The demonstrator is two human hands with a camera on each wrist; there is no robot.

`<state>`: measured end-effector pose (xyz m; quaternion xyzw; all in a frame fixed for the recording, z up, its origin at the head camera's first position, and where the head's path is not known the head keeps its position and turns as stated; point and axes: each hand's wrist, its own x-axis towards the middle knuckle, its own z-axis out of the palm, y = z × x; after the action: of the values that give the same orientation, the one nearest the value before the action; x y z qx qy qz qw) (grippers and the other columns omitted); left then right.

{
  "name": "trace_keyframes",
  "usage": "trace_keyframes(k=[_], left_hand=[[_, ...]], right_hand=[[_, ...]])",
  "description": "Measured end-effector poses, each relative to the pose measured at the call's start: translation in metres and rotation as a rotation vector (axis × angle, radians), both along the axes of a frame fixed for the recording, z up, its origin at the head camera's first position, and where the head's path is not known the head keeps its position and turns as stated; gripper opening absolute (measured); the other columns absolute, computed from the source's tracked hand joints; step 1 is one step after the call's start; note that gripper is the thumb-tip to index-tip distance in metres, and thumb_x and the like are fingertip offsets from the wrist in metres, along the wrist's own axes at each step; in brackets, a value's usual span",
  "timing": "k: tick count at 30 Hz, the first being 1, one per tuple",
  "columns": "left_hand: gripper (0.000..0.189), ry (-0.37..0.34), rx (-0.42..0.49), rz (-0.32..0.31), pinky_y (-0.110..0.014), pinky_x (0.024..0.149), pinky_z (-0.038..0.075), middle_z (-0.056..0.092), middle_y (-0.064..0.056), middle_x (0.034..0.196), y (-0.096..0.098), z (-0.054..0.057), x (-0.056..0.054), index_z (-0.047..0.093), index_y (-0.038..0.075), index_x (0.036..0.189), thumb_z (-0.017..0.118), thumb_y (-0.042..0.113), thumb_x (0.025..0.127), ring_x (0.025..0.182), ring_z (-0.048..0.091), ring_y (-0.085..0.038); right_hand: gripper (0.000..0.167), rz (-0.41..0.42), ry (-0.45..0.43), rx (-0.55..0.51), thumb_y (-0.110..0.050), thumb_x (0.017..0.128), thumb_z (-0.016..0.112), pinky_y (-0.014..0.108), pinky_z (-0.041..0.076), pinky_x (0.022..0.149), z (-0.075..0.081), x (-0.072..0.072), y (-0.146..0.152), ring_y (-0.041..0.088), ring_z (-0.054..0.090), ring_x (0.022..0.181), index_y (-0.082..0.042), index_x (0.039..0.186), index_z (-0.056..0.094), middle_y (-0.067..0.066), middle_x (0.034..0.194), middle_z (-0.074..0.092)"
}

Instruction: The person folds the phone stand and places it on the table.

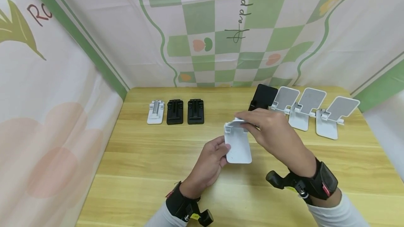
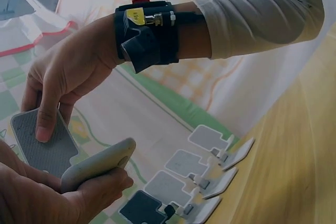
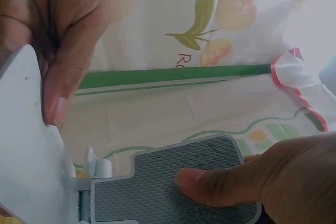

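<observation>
A white folding phone stand (image 1: 239,149) is held above the table between both hands. My left hand (image 1: 209,161) grips its base plate by the left edge, thumb on the face. My right hand (image 1: 279,134) pinches the stand's upper plate, which is tilted away from the base. In the right wrist view that plate's grey textured pad (image 3: 152,184) lies under the right thumb, and a hinge joins it to the white base (image 3: 26,145). The left wrist view also has the right thumb on the grey pad (image 2: 58,153); the right fingers behind it are partly hidden.
At the back left, a folded white stand (image 1: 155,113) and two folded black stands (image 1: 175,112) lie in a row. Unfolded stands, one black (image 1: 265,95) and three white (image 1: 327,125), stand at the back right, partly behind the right hand. A patterned cloth (image 1: 227,55) hangs behind the table.
</observation>
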<state>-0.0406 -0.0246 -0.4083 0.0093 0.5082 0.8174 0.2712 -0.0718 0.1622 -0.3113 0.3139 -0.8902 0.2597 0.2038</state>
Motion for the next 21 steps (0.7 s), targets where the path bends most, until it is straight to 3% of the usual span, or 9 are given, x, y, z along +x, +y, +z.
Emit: trace_keyframes(k=[11, 21], left_hand=[[0.048, 0.026, -0.014, 0.036, -0.044, 0.109, 0.050, 0.049, -0.022, 0.151, -0.004, 0.001, -0.003, 0.031, -0.009, 0.154, 0.039, 0.008, 0.110, 0.138, 0.053, -0.035], [0.049, 0.007, 0.037, 0.073, -0.034, 0.107, 0.051, 0.044, -0.021, 0.157, -0.004, 0.006, -0.005, 0.029, -0.009, 0.155, 0.039, 0.006, 0.109, 0.143, 0.048, -0.034]], right_hand=[[0.036, 0.000, 0.093, -0.038, 0.010, 0.074, 0.083, 0.038, 0.064, 0.074, -0.013, 0.011, -0.008, 0.028, 0.077, 0.090, 0.000, 0.108, 0.079, 0.012, 0.101, 0.080], [0.052, -0.023, 0.225, -0.007, 0.020, 0.066, 0.084, 0.043, 0.063, 0.083, -0.043, 0.026, -0.019, 0.034, 0.075, 0.101, 0.002, 0.115, 0.076, 0.019, 0.111, 0.077]])
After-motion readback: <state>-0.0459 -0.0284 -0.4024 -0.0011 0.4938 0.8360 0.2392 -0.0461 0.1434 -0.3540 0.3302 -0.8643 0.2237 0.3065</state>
